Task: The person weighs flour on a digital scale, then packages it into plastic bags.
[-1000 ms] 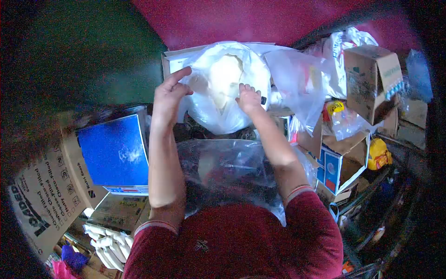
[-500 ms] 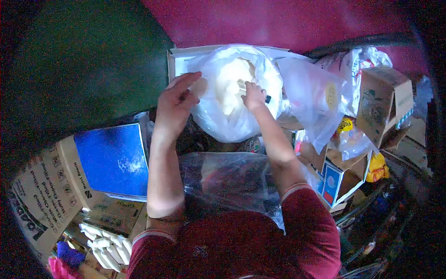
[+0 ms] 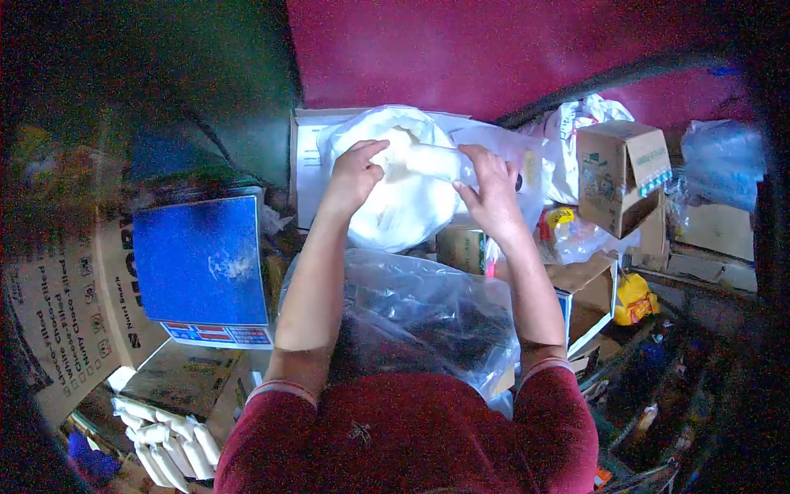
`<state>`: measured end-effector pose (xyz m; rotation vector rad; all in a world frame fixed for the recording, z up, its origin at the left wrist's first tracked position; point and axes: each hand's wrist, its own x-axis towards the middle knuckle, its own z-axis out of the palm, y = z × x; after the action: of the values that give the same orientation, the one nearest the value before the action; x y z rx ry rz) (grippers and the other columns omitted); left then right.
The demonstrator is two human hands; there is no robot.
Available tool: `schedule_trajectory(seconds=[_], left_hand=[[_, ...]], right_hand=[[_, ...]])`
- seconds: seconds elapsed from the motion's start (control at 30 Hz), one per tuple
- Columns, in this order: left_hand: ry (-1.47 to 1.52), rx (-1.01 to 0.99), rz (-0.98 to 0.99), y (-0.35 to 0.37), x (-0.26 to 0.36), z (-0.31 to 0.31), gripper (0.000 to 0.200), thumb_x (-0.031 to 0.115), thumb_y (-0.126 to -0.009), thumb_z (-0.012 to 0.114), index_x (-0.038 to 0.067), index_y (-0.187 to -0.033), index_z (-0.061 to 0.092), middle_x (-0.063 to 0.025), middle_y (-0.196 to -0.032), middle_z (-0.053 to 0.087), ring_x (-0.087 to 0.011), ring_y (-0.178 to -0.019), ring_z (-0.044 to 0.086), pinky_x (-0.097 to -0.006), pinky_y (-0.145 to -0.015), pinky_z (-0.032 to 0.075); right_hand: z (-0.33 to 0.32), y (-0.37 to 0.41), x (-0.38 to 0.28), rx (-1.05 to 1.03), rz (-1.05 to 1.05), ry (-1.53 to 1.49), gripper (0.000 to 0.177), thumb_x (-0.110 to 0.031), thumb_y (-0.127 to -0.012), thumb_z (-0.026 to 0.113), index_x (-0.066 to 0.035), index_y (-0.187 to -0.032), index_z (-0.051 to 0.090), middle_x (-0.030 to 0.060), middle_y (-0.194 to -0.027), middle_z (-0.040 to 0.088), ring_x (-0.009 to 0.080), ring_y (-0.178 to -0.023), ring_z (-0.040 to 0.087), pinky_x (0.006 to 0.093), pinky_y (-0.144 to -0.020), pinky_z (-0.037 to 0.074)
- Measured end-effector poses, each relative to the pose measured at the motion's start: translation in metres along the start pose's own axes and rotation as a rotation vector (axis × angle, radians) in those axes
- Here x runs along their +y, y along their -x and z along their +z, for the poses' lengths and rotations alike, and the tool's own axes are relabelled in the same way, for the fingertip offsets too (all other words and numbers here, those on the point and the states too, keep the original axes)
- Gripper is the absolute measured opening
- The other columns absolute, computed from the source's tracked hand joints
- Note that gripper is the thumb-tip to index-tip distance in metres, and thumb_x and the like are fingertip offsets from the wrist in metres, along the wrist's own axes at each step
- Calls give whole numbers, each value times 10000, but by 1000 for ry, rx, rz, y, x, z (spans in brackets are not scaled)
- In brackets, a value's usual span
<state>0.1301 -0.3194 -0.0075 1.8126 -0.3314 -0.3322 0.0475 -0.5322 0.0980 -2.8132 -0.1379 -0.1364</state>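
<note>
A large clear plastic bag (image 3: 387, 226) holds a heap of white powder (image 3: 374, 202). Over the heap lies a slim, translucent plastic packet (image 3: 434, 161) with white inside. My right hand (image 3: 494, 185) grips its right end between thumb and fingers. A small dark end (image 3: 518, 181) shows beside those fingers; the rest of that item is hidden. My left hand (image 3: 355, 177) is at the left side of the large bag, thumb and forefinger apart, with nothing visible between them.
A clear plastic sheet (image 3: 411, 305) lies before my body. Left are a blue panel (image 3: 197, 263), a printed carton (image 3: 66, 305) and several white-filled packets (image 3: 177, 445). To the right stand an open cardboard box (image 3: 613, 177) and a yellow package (image 3: 634, 298).
My right hand has moved right and out of the powder, and the slim packet now shows in it. My left hand has come inward over the large bag. The view has shifted slightly.
</note>
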Motion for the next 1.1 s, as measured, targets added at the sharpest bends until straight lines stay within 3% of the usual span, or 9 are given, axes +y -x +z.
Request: schedule_trajectory(seconds=[0.17,0.2,0.3,0.53,0.6,0.73,0.83,0.97,1.1], left_hand=[[95,14,7,1,6,17,506,-22,-653,553,23,-1157,578,-123,-1173,548,-187,-863,591,-275,-789,475],[154,25,-12,1,7,21,485,-36,-662,555,22,-1142,588,-131,-1155,559,-201,-887,596,-279,-783,480],[254,36,-42,1,9,28,450,-51,-682,552,11,-1125,596,-134,-1129,572,-211,-896,603,-280,-762,488],[342,35,-82,0,15,39,415,-33,-711,560,-2,-1123,593,-120,-1093,586,-204,-875,601,-281,-759,485],[241,42,-35,-1,12,41,457,-42,-679,537,12,-1129,596,-134,-1128,574,-217,-927,597,-288,-796,485],[35,111,90,8,24,41,459,-59,-660,510,46,-1091,626,-144,-1128,588,-266,-995,593,-319,-874,466],[-197,103,245,-4,2,49,427,-66,-661,495,58,-1039,651,-144,-1086,610,-283,-1014,584,-332,-914,444],[-320,102,299,1,2,46,387,-66,-687,485,54,-1011,660,-153,-1074,614,-286,-1001,588,-334,-902,453],[-131,70,193,24,45,20,404,-38,-689,483,42,-1050,645,-136,-1071,627,-241,-985,600,-308,-881,459]], right_hand=[[-10,-14,-33,-26,-113,317,517,-134,-728,648,-81,-1215,482,111,-1207,509,273,-1117,462,465,-955,274],[-7,-16,-37,21,-166,393,467,-130,-737,600,-74,-1188,495,109,-1154,519,253,-1050,487,481,-930,293],[-6,-19,-46,37,-230,579,420,-145,-758,546,-73,-1171,508,108,-1140,523,248,-1040,488,488,-918,307],[-7,-21,-60,68,-322,728,381,-166,-781,497,-42,-1141,516,114,-1085,525,247,-1006,484,473,-892,326],[-9,-19,-60,65,-317,767,385,-172,-787,491,-52,-1152,513,116,-1109,523,243,-1019,483,464,-888,326],[-23,0,-46,123,-164,709,420,-158,-794,479,-73,-1206,478,110,-1183,508,247,-1068,480,491,-939,300],[-38,28,-34,114,41,605,474,-146,-773,542,-84,-1235,460,123,-1202,503,263,-1112,468,508,-965,277],[-50,80,-14,120,327,290,585,-167,-722,659,-77,-1259,446,151,-1217,501,290,-1167,443,527,-972,264],[-43,149,22,199,530,-39,649,-181,-714,700,-46,-1284,422,174,-1247,488,330,-1185,433,505,-989,276]])
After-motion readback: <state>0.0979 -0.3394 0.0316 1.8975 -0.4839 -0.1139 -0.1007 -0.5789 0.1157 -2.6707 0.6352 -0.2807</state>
